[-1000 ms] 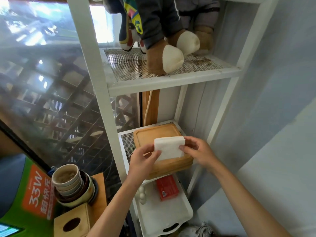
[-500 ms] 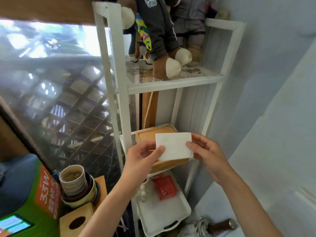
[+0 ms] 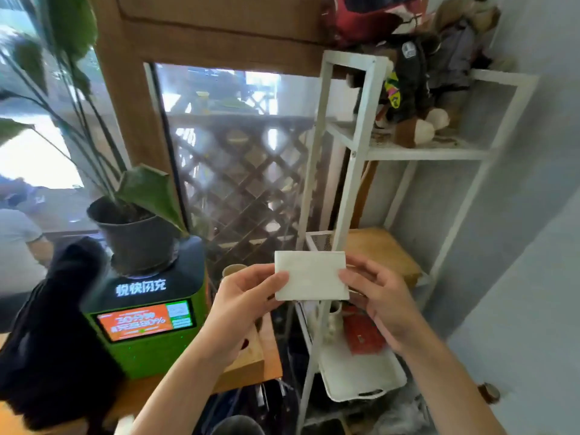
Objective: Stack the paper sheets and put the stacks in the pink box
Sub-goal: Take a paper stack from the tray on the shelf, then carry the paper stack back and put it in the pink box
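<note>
A white stack of paper sheets (image 3: 310, 276) is held up in front of me, level and in mid-air, in front of the white shelf unit. My left hand (image 3: 248, 296) pinches its left edge with thumb on top. My right hand (image 3: 376, 293) grips its right edge. No pink box is in view.
The white metal shelf unit (image 3: 354, 158) stands right behind the stack, with a wooden tray (image 3: 383, 249) on its middle shelf, plush toys (image 3: 414, 86) above and a white tray (image 3: 361, 372) with a red packet below. At left stand a green kiosk (image 3: 147, 321) with a potted plant (image 3: 135, 237), and a wooden tissue box (image 3: 248, 356).
Both hands have lifted the stack off the wooden tray and drawn it back from the shelf. My view has swung left and up, revealing the kiosk and plant.
</note>
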